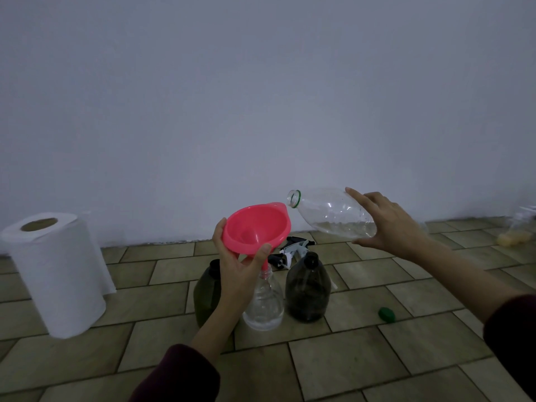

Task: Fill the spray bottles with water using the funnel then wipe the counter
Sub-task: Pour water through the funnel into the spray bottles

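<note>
Left hand (237, 271) grip: thumb and fingers pinch the rim of the pink plastic funnel (256, 227) from below, thumb tip on the near edge. Funnel is tilted toward the camera, its narrow spout seated in the neck of the small clear plastic spray bottle (264, 300). The hold looks meant to steady the funnel, since the bottle neck alone likely wouldn't keep a wide cone upright.

Right hand (388, 224) grip: fingers wrapped round the base end of the clear plastic water bottle (333, 211), index finger stretched along the top. Bottle lies near horizontal, uncapped green-ringed mouth just beside the funnel's far rim, slightly above it. Little water left, pooled at the low side near the hand; no stream visible. Judgement: pour is either about to start or running dry, needs more tilt.

Two dark translucent rounded bottles (308, 288) flank the clear one, both open-necked, contents unclear; the left one is half hidden behind the wrist. Black-and-white trigger spray heads (293, 249) lie behind them on the tiled desk (348, 358), off so the necks take the funnel. Green screw cap (386, 314) sits apart to the right.

White paper towel roll (55, 274) stands upright at left, soft embossed surface, a sheet hanging loose; probably staged for the wipe.

Desk: matte beige tiles, dark grout. Thin-walled bottles, glossy rigid funnel.
</note>
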